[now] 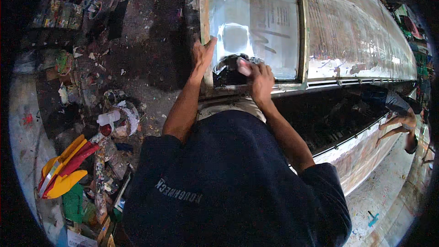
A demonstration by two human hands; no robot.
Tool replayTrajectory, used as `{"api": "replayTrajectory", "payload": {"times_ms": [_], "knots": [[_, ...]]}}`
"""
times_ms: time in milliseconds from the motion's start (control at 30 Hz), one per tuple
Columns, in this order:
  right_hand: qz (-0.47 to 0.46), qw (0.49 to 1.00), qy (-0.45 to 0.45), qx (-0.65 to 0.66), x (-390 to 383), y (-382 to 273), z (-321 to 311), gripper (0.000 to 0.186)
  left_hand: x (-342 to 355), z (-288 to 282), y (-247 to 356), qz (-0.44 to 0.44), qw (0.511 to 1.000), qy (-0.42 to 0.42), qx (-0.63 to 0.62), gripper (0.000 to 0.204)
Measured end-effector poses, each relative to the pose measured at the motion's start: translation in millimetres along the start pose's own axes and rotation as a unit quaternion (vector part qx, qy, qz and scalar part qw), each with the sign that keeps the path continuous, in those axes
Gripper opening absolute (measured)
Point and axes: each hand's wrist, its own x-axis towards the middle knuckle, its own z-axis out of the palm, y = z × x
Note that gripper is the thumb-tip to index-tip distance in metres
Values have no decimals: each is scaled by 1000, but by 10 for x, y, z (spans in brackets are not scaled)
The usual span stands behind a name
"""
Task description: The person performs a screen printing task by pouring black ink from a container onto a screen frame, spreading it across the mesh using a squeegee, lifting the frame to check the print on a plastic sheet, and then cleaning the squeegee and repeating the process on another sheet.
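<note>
A wooden-framed screen (272, 71) with a pale, translucent mesh lies in front of me on a long table. My left hand (204, 54) grips the frame's left bar, its thumb over the edge. In my right hand (262, 81) is a small pale pinkish block (244, 67), pressed to the mesh near the frame's lower side; whether it is a sponge or a scraper I cannot tell. Around and left of the block, a wet black smear (228, 74) covers the mesh's lower left corner. Just above it shows a bright squarish patch (235, 38).
A long, stained table surface (352, 32) runs off to the right. Another person (402, 114) bends beside a second long table (361, 160). On the left, paint-spattered floor holds a tape-wrapped bucket (130, 118), yellow and red pieces (66, 167) and many small containers (59, 13).
</note>
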Motion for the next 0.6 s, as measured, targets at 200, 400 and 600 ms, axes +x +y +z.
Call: {"api": "replayTrajectory", "payload": {"times_ms": [200, 400, 600], "knots": [[-156, 981, -76, -83, 95, -65, 257, 33, 78, 59, -51, -34, 999, -2, -16, 70], [-180, 977, -77, -81, -51, 542, -184, 44, 200, 203, -312, -35, 999, 16, -29, 76], [-34, 999, 4, 35, 37, -66, 55, 41, 252, 231, -294, 9, 998, 64, 24, 78]]}}
